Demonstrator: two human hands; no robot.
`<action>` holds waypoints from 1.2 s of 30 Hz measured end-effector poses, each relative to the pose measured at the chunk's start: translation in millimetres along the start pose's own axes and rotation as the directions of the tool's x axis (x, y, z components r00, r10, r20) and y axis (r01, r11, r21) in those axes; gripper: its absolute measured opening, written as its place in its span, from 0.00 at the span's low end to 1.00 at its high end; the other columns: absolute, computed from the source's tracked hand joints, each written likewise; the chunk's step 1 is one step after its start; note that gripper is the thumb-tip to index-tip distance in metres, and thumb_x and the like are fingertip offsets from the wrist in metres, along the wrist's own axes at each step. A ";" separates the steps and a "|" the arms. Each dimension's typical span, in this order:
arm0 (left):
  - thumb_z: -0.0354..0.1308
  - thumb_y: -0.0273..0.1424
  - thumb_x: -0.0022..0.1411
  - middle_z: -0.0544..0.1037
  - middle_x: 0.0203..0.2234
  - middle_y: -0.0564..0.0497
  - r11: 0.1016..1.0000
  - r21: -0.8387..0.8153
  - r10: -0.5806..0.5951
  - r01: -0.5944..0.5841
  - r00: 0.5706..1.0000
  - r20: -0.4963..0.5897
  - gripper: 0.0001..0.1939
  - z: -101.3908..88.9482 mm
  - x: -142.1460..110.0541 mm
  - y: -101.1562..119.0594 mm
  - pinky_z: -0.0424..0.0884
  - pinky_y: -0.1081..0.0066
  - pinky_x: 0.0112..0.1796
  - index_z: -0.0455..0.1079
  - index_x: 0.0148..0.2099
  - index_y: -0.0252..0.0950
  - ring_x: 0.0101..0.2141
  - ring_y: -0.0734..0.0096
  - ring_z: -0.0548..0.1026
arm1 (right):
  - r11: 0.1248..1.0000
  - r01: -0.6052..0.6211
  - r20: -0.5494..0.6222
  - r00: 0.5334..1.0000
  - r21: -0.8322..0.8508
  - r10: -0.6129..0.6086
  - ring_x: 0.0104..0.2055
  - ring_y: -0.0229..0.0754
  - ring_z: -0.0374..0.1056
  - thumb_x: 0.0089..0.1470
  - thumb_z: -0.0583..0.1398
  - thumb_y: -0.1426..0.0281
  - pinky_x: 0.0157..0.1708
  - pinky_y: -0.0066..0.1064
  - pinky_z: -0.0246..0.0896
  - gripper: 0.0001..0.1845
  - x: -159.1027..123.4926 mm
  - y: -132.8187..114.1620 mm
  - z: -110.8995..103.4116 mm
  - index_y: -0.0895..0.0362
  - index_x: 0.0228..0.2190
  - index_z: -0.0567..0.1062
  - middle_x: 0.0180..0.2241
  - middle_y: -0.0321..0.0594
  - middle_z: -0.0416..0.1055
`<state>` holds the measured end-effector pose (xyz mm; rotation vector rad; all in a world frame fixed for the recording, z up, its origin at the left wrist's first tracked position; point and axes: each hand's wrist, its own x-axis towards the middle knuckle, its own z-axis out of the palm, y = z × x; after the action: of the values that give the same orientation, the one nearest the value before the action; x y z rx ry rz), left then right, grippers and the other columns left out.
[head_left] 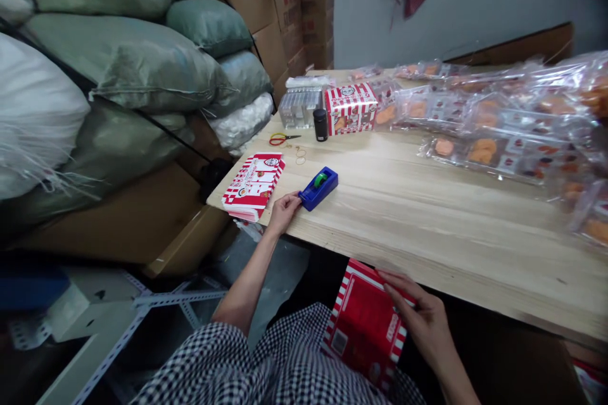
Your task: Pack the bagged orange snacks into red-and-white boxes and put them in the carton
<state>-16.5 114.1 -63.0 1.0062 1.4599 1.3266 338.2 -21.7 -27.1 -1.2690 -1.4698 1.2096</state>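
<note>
Right hand [418,316] has a red-and-white striped carton [365,329] down in the lap, fingers spread over its edge. Left hand [284,214] is up on the wooden table [427,228], half curled, fingertips against a blue tape dispenser [318,188]; can't tell if it's actually gripping. Just left of that hand sits a stack of flat striped cartons [253,186]. Farther out are red-handled scissors [285,138], a black jar [320,124], and one made-up striped box [350,109]. Looks like early days: loads of clear bagged orange snack packets [494,120] are still heaped to the right.

Tape dispenser [318,188] on table [427,221], folded carton [253,186] left of it, sealed packs [498,120] far right.
</note>
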 end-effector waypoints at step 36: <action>0.69 0.40 0.55 0.77 0.26 0.54 0.973 -0.227 0.034 0.052 0.933 0.359 0.39 179.6 -106.7 106.4 0.72 0.73 0.32 0.59 0.64 0.38 0.26 0.72 0.75 | 0.826 0.400 -0.194 0.843 -0.398 -0.502 0.53 0.48 0.69 0.65 0.56 0.72 0.50 0.45 0.70 0.21 50.5 -77.6 -19.7 0.41 0.55 0.73 0.50 0.43 0.70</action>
<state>185.3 70.2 48.0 1.0220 1.0053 1.1970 335.0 29.0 52.8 -1.1573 -1.6793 0.4346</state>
